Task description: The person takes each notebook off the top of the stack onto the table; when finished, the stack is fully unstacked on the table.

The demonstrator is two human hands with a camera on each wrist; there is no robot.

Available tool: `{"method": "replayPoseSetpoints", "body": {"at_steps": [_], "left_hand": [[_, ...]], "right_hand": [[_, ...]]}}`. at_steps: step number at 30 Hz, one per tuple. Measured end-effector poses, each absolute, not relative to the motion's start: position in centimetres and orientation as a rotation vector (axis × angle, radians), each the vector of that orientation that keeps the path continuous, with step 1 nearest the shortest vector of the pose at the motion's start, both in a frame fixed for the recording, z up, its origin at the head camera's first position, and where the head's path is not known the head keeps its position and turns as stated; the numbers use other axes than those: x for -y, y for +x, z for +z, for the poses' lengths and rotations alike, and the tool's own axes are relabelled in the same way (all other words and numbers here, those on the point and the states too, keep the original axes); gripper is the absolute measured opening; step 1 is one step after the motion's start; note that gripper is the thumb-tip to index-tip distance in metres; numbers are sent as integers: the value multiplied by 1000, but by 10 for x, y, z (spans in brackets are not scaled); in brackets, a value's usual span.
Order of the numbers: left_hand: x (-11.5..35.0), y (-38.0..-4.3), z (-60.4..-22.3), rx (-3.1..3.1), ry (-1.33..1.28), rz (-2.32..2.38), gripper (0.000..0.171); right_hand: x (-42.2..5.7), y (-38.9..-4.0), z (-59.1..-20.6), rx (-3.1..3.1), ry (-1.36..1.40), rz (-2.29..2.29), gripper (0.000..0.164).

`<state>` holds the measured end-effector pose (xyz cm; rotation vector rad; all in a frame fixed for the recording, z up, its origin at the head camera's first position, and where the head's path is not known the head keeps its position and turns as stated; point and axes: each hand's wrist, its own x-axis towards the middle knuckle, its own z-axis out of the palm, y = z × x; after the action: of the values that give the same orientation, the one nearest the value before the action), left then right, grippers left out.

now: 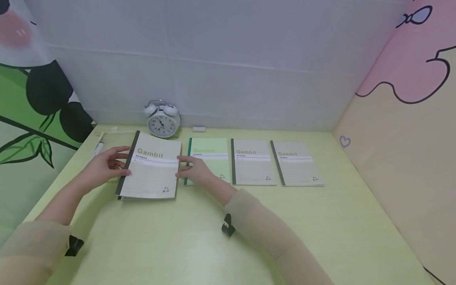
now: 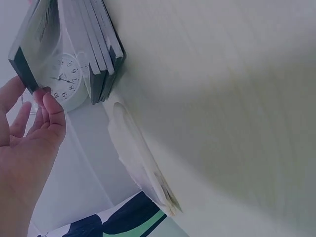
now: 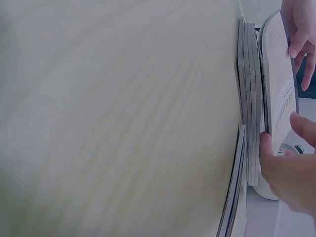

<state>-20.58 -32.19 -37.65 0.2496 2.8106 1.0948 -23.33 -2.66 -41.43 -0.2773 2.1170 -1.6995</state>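
In the head view, the left hand (image 1: 105,163) and the right hand (image 1: 195,170) pinch by its long edges a white paper notebook (image 1: 151,172) with dark spine strip, at nine o'clock from the smooth green notebook (image 1: 208,160). Both wrist views show what it mostly hides, a flat-sided stack (image 3: 251,89) beneath, apart from its spine edge. The round alarm clock (image 1: 163,124) stands toward twelve o'clock, while a pale, soft-looking object (image 2: 136,153) is hard to make out.
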Motion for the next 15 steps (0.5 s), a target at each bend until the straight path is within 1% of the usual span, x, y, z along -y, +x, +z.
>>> {"method": "replayPoseSetpoints", "body": {"at_steps": [5, 8, 15], "left_hand": [[319, -202, -369, -2797, 241, 1123, 85], [320, -200, -366, -2809, 248, 1119, 85], [319, -190, -369, -2770, 342, 999, 88]], "right_hand": [[27, -235, -413, -2084, -301, -1762, 64], [26, -233, -410, -2100, -370, -1759, 62], [18, -221, -400, -2360, -618, -1486, 59]]}}
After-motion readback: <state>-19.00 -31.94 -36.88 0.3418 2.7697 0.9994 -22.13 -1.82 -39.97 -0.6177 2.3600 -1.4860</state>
